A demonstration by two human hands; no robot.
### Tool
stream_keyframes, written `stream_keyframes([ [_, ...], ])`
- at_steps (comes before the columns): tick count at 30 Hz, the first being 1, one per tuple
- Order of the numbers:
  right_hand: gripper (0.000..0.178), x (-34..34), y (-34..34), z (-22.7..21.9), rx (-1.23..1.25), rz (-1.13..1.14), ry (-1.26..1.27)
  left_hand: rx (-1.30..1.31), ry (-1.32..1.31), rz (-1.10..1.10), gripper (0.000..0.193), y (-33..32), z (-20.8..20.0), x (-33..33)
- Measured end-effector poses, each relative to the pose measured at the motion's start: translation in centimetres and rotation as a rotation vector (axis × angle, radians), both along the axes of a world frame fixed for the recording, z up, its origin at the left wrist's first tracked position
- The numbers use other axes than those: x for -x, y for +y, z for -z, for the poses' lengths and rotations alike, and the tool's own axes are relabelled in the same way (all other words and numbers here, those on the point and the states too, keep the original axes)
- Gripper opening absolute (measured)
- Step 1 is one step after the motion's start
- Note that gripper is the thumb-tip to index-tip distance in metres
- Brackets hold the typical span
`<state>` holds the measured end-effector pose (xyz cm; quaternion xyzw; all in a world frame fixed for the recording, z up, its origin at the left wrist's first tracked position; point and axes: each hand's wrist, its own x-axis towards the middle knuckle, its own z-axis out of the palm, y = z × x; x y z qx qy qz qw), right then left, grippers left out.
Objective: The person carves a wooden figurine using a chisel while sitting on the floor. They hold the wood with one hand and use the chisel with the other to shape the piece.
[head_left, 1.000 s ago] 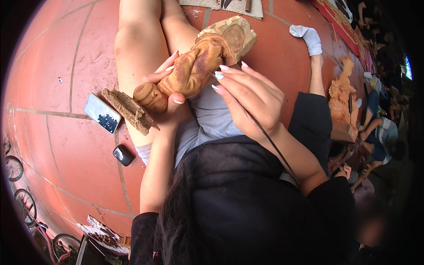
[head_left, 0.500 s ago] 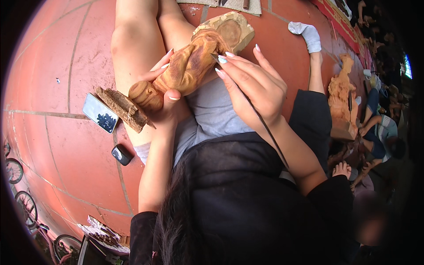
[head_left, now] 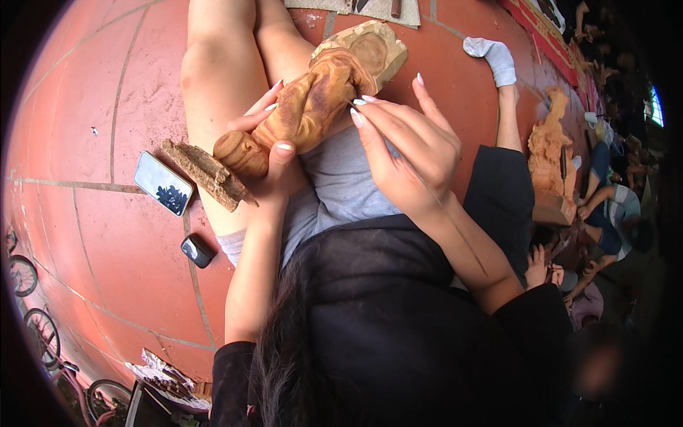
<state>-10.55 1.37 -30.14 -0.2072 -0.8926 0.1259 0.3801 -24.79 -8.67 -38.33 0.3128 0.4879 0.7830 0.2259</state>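
Note:
A brown wooden figure carving (head_left: 302,114) lies slanted above my lap, with a pale rough-cut base at its upper right end and a rounded head at its lower left. My left hand (head_left: 267,181) is wrapped round the head end, thumb on the near side and fingers showing behind. In my right hand (head_left: 416,156) a thin dark carving tool (head_left: 466,238) is pinched between thumb and fingers. Its tip meets the carving near the base, partly hidden by the fingertips, and its blurred shaft runs back over my forearm.
Beside my leg, a rough bark-like wood piece (head_left: 203,174) adjoins the carving's head. A phone (head_left: 163,183) and small black case (head_left: 198,250) lie on red tiles. Right stands another carved wooden figure (head_left: 551,156), near other people. Bicycles (head_left: 43,338) are at far left.
The tool's rear end has swung right and downward, and my right-hand fingers have shifted slightly. The carving and my left hand have moved a little to the right.

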Motion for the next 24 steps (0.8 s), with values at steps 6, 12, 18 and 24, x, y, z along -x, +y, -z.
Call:
stream_keyframes([
  [6,0.013,1.4,-1.3,-1.8,0.246,-0.204,0.03,-0.004,-0.07,0.034,0.059,1.7,-1.1,0.9],
  [12,0.017,2.1,6.3,-1.6,0.774,0.037,0.501,0.077,-0.107,-0.08,0.042,3.0,-2.8,2.3],
  [18,0.037,0.8,8.9,-4.1,0.947,0.137,0.646,0.133,-0.63,-0.019,0.043,-0.2,-9.0,4.1],
  [24,0.043,2.4,9.5,-3.0,1.213,-0.034,0.675,0.201,-0.749,0.044,0.036,2.0,-10.3,6.9],
])
